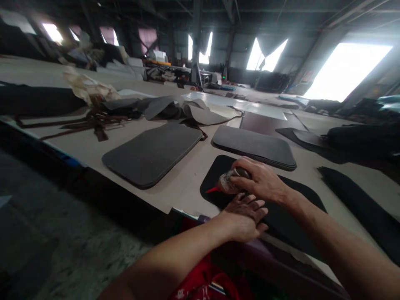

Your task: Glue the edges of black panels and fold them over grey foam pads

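Observation:
My right hand (261,180) is wrapped round a small squeeze bottle (227,182) with a red pointed nozzle that aims left, just above a black rounded mat (296,208) at the table's near edge. Below it, my left hand (245,216) lies on that black mat with its fingers stretched out flat. The nozzle tip hovers near the mat's left end; I cannot tell if it touches.
A dark grey mat (153,152) lies to the left and a stack of grey mats (254,146) behind. Dark straps (90,123) and loose fabric pieces (187,109) lie farther back. Black strips (359,204) sit at the right. The table edge (137,200) drops to the floor at the left.

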`<state>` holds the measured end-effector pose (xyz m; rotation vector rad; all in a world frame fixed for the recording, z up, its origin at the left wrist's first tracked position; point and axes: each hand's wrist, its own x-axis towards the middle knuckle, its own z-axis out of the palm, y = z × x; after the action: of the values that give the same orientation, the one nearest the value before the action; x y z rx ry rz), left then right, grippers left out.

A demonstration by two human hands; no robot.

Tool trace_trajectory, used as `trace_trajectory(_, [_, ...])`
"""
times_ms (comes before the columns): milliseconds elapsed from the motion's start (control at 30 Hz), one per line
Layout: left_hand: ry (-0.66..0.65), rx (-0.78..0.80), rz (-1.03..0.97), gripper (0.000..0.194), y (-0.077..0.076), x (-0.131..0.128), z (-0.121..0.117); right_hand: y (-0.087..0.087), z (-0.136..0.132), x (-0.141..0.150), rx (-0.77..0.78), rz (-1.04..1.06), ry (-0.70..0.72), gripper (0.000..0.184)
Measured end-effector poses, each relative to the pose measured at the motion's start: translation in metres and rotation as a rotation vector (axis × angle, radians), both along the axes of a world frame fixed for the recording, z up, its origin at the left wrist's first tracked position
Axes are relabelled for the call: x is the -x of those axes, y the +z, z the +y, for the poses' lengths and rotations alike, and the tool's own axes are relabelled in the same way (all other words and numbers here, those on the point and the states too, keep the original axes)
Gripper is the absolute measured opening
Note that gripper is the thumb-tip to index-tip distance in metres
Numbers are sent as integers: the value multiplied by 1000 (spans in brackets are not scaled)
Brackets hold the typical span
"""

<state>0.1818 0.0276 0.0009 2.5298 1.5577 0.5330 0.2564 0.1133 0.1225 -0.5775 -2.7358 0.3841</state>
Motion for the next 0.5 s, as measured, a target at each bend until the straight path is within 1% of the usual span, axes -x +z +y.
trace_trajectory(100, [10, 56, -35, 49, 2, 0, -1, 6, 7, 10, -111, -33, -14, 18])
trace_trajectory(200, [-3, 60, -36, 49, 4, 1, -2, 9, 21, 18, -183, -70, -82, 16])
trace_trajectory(333, [-14, 15, -10, 45, 7, 1, -2, 9, 45, 26, -213, -75, -175, 15])
trace_trajectory(500, [-14, -21, -38, 45, 9, 2, -3, 4, 77, 31, -255, -98, -289, 18])
